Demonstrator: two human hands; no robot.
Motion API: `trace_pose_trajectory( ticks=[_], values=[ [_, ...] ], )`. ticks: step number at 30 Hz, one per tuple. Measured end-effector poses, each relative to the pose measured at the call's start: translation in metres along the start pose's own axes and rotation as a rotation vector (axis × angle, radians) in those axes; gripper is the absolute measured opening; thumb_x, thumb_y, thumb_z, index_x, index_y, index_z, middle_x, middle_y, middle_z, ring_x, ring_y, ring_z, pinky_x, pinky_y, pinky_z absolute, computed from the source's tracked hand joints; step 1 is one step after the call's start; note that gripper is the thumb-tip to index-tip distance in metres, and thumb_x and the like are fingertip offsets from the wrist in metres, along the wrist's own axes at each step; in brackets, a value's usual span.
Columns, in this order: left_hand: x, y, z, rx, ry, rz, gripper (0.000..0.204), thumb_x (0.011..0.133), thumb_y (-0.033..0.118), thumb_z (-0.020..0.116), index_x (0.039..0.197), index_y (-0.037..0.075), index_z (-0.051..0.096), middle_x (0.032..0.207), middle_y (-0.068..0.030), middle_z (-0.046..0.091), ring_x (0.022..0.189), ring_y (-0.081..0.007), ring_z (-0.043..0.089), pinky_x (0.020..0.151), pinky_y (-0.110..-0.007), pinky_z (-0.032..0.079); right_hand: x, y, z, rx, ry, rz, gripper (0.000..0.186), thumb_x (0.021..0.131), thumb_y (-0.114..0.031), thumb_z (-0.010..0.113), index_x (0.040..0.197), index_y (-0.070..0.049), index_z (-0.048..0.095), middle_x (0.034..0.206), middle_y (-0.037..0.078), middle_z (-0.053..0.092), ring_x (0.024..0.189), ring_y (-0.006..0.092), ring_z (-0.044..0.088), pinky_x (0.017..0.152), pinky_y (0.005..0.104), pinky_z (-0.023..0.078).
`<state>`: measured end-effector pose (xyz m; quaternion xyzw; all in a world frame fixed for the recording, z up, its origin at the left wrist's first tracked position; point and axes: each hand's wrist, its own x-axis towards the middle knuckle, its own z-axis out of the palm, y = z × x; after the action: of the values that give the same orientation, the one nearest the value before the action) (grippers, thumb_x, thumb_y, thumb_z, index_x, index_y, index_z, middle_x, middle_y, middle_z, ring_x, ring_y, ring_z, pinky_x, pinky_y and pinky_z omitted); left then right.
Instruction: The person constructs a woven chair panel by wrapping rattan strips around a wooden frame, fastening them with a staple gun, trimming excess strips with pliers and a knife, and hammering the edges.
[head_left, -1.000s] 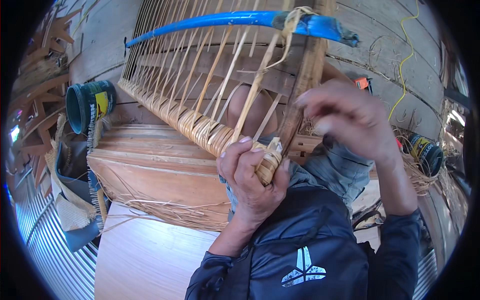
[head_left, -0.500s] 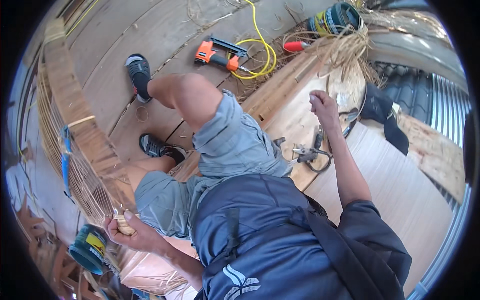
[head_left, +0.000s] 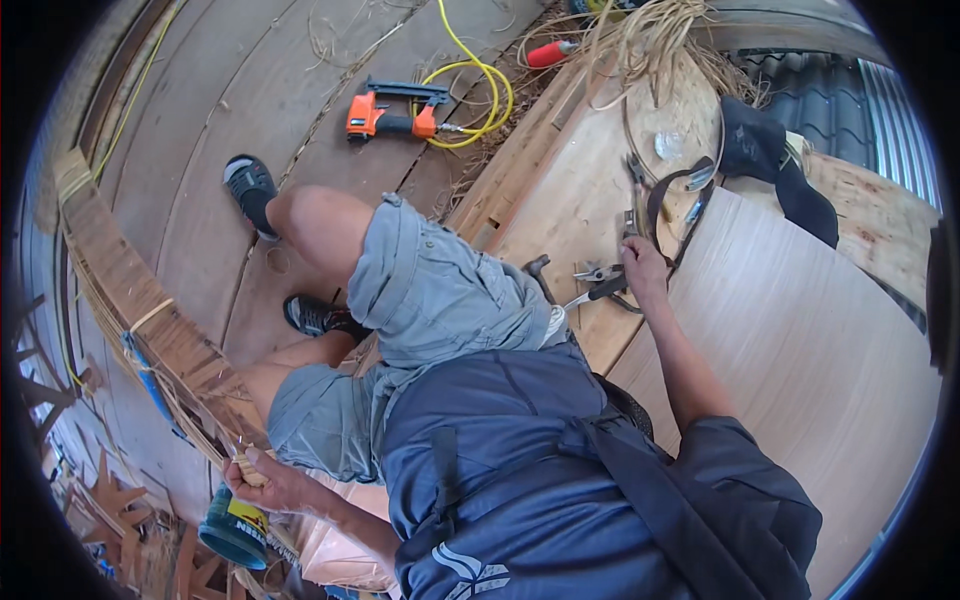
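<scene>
Right of the tan cane-wrapped rod [head_left: 252,467] your left hand [head_left: 275,487] gripped, your right hand [head_left: 646,268] reached a grey metal tool [head_left: 629,221], grip unclear.

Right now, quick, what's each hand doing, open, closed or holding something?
Left hand: closed around the cane-wrapped frame end.
Right hand: fingers at the hand tools; whether it grips one cannot be told.

Wooden frame [head_left: 143,285], one: flat brown board, slanting, pale band tied around it; cane-wrapped rail end [head_left: 251,468] enclosed in left hand [head_left: 280,487]. Slender hand tool [head_left: 630,222], one: exact kind unclear, lying at right hand [head_left: 647,270].
</scene>
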<state>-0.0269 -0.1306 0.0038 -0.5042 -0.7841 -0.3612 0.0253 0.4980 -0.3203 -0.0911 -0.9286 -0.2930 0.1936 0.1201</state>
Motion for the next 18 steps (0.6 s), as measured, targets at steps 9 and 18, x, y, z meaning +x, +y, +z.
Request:
trace_pose_trajectory(
  ticks=[9,18],
  values=[
    [0.001,0.017,0.002,-0.007,-0.001,-0.071,0.032,0.083,0.014,0.066,0.108,-0.001,0.052,0.106,-0.0132,0.057,0.094,-0.0242,0.056,0.085,-0.033,0.046,0.018,0.027,-0.012,0.054,0.153,0.090,0.020,0.086,-0.020,0.055,0.098,-0.005,0.063,0.094,0.016,0.064,0.088,0.0322,0.062,0.079,0.0370,0.047],
    [-0.005,0.029,0.010,-0.068,-0.031,-0.039,0.036,0.081,0.021,0.066,0.106,-0.001,0.054,0.099,-0.0133,0.058,0.087,-0.0230,0.056,0.080,-0.032,0.044,-0.066,-0.016,0.017,0.237,-0.134,-0.022,0.022,0.087,-0.026,0.057,0.092,-0.006,0.063,0.082,0.017,0.063,0.077,0.0337,0.062,0.066,0.0385,0.047]
  ],
)
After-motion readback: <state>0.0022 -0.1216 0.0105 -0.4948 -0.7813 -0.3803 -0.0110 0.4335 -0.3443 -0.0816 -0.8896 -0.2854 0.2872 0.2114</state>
